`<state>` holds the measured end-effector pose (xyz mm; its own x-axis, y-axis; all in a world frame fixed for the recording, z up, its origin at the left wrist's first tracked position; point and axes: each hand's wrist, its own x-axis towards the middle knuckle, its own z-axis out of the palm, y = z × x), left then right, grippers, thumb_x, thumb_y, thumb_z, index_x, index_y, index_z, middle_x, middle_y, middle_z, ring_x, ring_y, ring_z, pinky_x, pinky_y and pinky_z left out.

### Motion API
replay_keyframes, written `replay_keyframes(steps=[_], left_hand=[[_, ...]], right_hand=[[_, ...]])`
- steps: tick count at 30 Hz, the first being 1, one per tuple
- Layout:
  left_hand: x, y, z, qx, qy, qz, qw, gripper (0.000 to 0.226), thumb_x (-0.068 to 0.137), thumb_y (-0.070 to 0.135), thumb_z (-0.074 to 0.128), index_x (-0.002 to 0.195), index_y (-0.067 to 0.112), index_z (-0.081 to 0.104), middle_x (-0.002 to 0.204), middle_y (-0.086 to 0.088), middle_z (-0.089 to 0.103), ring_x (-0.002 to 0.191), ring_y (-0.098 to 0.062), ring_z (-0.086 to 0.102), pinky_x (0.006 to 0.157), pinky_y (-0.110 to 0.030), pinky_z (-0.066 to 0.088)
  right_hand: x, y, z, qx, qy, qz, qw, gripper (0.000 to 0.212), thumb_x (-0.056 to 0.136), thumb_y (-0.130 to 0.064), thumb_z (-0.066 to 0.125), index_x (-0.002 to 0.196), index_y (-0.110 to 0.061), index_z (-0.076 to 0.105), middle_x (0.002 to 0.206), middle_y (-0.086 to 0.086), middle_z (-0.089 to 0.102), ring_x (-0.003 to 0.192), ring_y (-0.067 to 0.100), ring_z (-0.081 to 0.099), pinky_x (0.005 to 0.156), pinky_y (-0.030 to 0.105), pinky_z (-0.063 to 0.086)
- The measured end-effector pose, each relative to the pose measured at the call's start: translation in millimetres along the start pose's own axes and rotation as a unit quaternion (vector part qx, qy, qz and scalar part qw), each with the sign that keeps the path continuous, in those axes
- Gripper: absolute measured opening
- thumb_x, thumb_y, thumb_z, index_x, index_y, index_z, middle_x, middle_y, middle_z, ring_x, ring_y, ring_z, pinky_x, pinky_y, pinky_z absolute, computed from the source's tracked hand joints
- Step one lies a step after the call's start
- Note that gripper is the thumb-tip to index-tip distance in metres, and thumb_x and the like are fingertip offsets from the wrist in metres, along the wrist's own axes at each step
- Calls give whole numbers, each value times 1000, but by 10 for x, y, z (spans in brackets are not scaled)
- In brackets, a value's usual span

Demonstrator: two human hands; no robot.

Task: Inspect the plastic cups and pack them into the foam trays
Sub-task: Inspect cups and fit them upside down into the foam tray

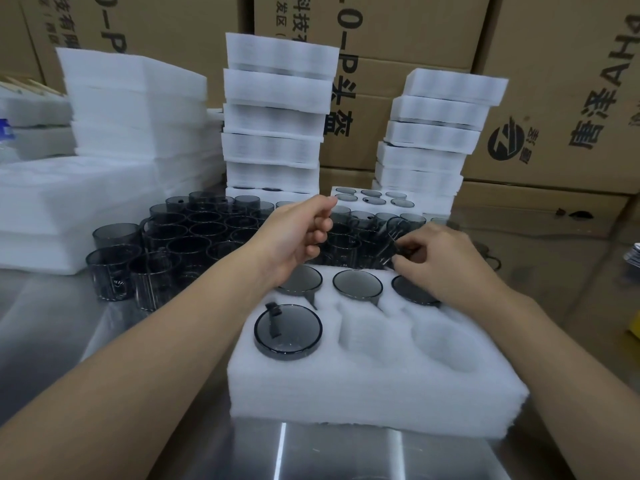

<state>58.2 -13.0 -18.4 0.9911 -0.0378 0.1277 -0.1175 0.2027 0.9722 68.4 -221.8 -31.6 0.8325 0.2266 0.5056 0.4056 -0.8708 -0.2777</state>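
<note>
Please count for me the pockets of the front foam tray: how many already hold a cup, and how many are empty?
In the front foam tray:
Pockets with a cup: 4
Empty pockets: 2
Total pockets: 6

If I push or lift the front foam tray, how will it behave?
The foam tray is probably light and may slide easily on the steel table. Soft-looking, it could flex if lifted by one end with four cups inside.
</note>
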Motion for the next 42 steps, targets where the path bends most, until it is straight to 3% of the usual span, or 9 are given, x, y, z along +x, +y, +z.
replay_keyframes(steps=[4,7,11,14,17,24,33,37,42], left_hand=[[12,-18,1,19,-4,11,1000,24,90,27,59,67,22,51,53,9,51,44,-4,41,38,-14,30],[7,-27,2,38,-15,16,999,20,90,27,59,71,20,55,61,8,63,51,-5,50,41,-14,35],[-20,-15,6,62,-61,6,996,17,93,30,54,101,19,64,93,2,75,80,-6,71,53,-15,49],[-42,-12,20,69,-80,3,994,25,97,33,47,108,19,65,97,0,75,89,-11,71,57,-18,52],[-50,-13,34,71,-66,2,995,31,96,39,47,100,19,69,93,-3,75,78,-11,71,55,-19,51],[-38,-18,54,89,-57,10,994,30,91,47,53,98,23,69,84,3,74,66,-8,67,53,-19,50],[-42,-33,57,85,-72,33,993,22,88,39,59,96,21,68,85,0,74,67,-9,68,53,-18,51],[-34,-39,41,70,-76,32,994,20,89,35,59,98,20,68,87,0,74,71,-10,68,53,-18,50],[-37,-41,32,61,-84,37,994,12,88,26,60,95,21,68,89,2,74,75,-8,69,54,-17,50]], right_hand=[[4,-36,-89,0,91,-31,995,15,86,-25,68,93,-13,73,94,3,62,86,20,57,74,23,35],[9,-80,-186,73,166,-25,983,8,85,-25,69,82,-18,71,85,-1,62,71,12,56,66,17,37],[-17,-205,-200,189,212,-26,958,7,85,-19,69,79,-17,66,82,-8,58,70,10,55,65,14,39],[-85,-352,-121,193,206,-95,955,6,85,-13,69,81,-16,65,83,-4,55,73,7,53,67,11,41],[-133,-386,-44,155,141,-172,963,5,84,-11,68,86,-8,66,89,2,55,77,10,51,71,20,43],[-146,-334,-5,159,88,-164,970,6,83,-10,70,86,-10,65,98,-5,50,83,13,52,76,26,42],[-133,-363,-12,117,140,-197,963,18,79,-26,74,82,-9,68,95,1,57,92,22,54,84,44,45],[-136,-356,-36,90,170,-189,963,19,78,-24,72,91,-10,68,99,3,57,96,23,53,87,42,42],[-142,-376,-62,84,195,-162,964,28,76,-22,64,103,-13,64,102,-9,46,99,19,50,88,37,40]])
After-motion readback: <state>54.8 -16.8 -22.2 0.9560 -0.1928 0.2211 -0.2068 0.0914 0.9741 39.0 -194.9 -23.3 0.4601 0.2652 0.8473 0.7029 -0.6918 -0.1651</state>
